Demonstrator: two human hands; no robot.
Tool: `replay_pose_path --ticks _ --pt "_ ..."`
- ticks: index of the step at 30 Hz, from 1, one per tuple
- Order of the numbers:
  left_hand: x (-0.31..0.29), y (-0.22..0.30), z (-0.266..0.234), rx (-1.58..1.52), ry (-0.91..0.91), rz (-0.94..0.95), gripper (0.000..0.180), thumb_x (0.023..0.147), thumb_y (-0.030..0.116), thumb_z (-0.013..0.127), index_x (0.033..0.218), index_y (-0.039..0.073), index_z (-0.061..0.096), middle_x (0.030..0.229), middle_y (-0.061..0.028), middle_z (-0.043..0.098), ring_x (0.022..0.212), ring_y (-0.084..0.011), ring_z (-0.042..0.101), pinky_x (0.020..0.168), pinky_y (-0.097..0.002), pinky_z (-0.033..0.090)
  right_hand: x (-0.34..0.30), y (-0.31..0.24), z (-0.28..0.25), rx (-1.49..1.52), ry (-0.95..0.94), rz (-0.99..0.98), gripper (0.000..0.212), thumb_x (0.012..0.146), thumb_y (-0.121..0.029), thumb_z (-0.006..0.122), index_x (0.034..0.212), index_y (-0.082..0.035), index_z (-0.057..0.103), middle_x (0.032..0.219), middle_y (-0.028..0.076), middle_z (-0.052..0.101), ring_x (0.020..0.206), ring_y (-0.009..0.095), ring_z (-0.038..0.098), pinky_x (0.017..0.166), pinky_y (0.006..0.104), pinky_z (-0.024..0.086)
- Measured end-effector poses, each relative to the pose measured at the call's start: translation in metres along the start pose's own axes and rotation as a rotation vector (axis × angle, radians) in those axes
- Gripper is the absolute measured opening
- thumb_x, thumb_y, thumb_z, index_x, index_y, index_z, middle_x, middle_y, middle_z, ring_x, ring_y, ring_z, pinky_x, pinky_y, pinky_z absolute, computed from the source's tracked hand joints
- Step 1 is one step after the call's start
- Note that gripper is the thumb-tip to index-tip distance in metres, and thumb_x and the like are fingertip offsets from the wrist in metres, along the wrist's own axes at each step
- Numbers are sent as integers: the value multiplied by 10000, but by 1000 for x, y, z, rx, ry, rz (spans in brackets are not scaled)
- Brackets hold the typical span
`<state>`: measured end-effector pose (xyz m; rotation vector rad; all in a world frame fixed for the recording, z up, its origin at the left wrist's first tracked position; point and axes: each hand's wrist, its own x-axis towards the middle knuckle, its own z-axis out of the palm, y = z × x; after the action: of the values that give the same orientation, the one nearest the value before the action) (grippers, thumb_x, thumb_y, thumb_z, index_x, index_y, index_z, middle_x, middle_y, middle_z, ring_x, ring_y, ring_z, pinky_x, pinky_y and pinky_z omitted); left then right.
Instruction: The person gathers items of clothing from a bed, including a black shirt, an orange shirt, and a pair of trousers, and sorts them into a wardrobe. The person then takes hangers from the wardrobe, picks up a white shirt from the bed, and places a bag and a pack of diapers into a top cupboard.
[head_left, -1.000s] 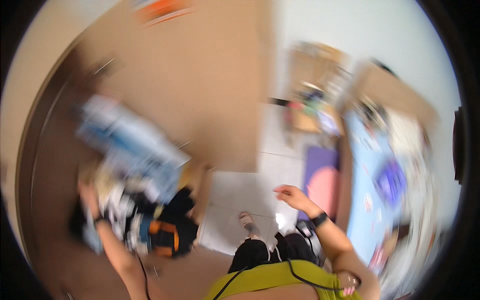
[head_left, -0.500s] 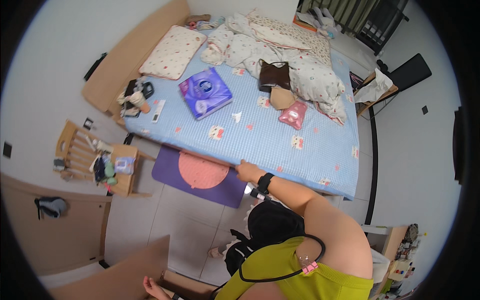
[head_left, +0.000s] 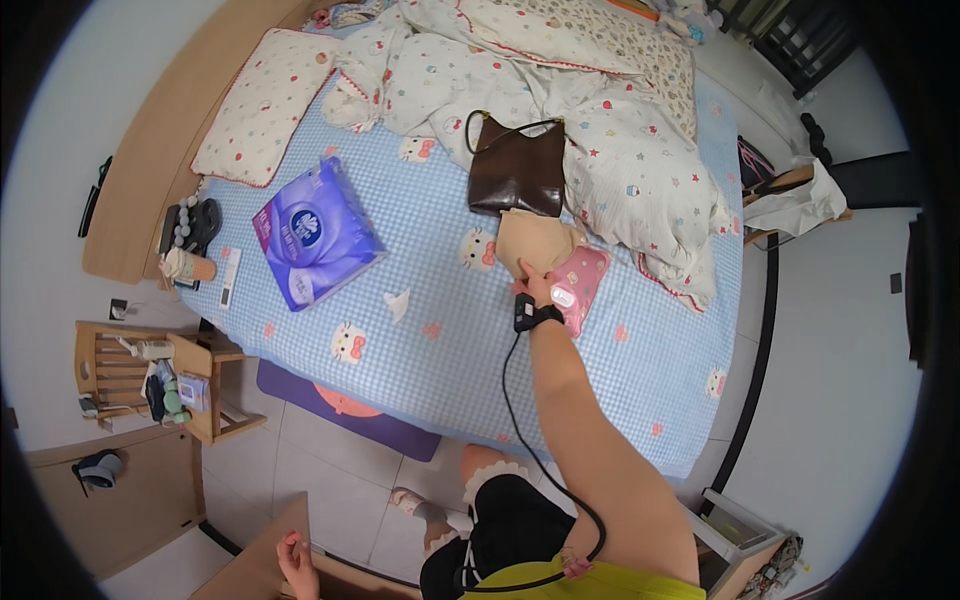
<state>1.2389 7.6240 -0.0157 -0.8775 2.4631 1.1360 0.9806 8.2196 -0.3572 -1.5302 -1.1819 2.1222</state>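
My right hand [head_left: 538,288], with a black band and a small cabled device at the wrist, reaches across the bed. Its fingers are closed on the near edge of a folded beige cloth item [head_left: 535,243], whose exact kind I cannot make out. Just behind that lies a dark brown handbag [head_left: 517,175] with a thin strap. A pink wipes packet [head_left: 585,280] with a white lid lies beside the hand, partly covered by it. Low at the left, my left hand [head_left: 297,562] is held away from the bed, empty, its fingers loosely bent and apart.
On the blue checked bed [head_left: 440,370] lie a purple tissue pack [head_left: 315,235], a crumpled white tissue [head_left: 397,304], a pillow [head_left: 265,105] and a bunched quilt [head_left: 640,170]. A loaded wooden chair [head_left: 210,415] stands left. A purple mat [head_left: 300,390] lies by the bed.
My right hand has moved from the bed's near edge forward to the beige cloth item and closed on it. The view has come nearer to the bed. My left hand stays low at the left.
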Motion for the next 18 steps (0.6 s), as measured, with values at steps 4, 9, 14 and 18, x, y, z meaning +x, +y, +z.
replay_pose_path --ticks 4,9,14,18 --pt "12 75 48 60 -139 -42 276 863 80 588 1118 -8 530 1084 -110 568 1008 -213 527 867 -332 451 57 -4 -1 -63 40 27 504 745 -223 743 1143 -89 464 1046 108 569 739 217 581 561 343 507" --pt "28 109 111 -61 -319 -15 206 846 -22 534 1052 -14 545 997 -85 598 924 -162 568 827 -281 452 26 3 0 226 -256 248 339 835 -260 645 1110 -92 537 1008 65 596 838 186 592 626 326 513" --pt "4 197 180 -372 -558 -21 391 834 -6 561 1210 24 457 1105 -110 563 1034 -201 552 866 -307 460 -190 -15 20 418 -596 940 352 866 -165 595 1180 -35 500 1118 80 560 982 183 559 822 323 481" --pt "9 216 203 -911 -438 -261 505 821 34 600 1279 20 388 1161 -117 531 1053 -223 540 873 -330 461 -333 -33 8 136 -802 1107 472 859 -136 605 1276 -19 419 1217 80 522 1095 189 517 942 333 433"
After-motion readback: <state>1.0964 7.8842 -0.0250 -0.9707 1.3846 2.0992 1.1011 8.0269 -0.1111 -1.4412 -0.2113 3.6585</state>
